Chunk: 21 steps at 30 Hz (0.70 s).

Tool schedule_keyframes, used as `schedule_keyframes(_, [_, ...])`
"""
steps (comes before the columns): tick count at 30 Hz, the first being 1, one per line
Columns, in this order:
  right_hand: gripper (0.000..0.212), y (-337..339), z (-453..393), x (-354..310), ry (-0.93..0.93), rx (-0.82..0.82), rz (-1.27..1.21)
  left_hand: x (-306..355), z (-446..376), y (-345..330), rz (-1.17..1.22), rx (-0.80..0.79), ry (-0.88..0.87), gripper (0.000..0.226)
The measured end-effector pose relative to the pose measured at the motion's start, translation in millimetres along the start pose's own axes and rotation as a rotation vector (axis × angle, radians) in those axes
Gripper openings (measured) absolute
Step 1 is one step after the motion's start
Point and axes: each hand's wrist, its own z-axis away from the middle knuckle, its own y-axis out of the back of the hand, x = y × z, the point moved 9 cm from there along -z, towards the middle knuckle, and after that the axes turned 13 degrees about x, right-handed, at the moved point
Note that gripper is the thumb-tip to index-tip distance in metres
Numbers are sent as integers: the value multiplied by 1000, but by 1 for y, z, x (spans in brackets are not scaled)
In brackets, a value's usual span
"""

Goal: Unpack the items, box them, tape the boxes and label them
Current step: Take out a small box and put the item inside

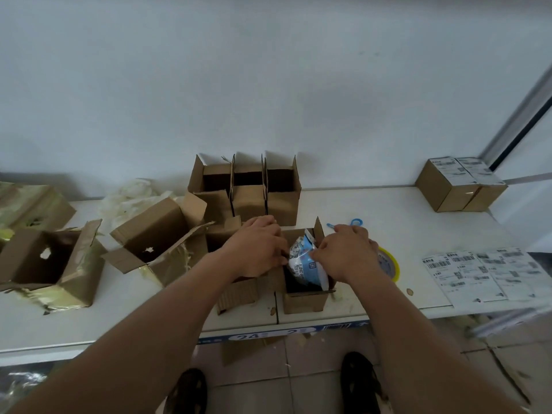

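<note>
A blue-and-white packet [303,259] stands tilted inside a small open cardboard box [303,301] at the table's front middle. My right hand [343,252] pinches the packet's right side from above. My left hand [257,246] has curled fingers at the box's left wall and the packet's left edge; what it grips is partly hidden. Another small box [236,294] sits just left of it, under my left wrist. Three open, upright boxes [248,189] stand in a row behind.
Two torn, opened parcels [50,264] [158,237] lie at the left with plastic wrap [131,195] behind. A yellow tape roll [389,262] and blue scissors [354,223] lie behind my right hand. Label sheets [478,273] lie at the right; two labelled boxes [460,183] stand far right.
</note>
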Motion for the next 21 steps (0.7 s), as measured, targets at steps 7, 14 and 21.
schedule_keyframes(7, [42,-5,-8,13,-16,-135,-237,-2,-6,-13,33,-174,-22,33])
schedule_keyframes(14, [48,1,-4,20,-65,-262,-404,-7,-7,-26,-14,-315,39,55])
schedule_keyframes(21, [32,15,-7,20,-51,-276,-357,-5,-9,-31,51,-327,54,46])
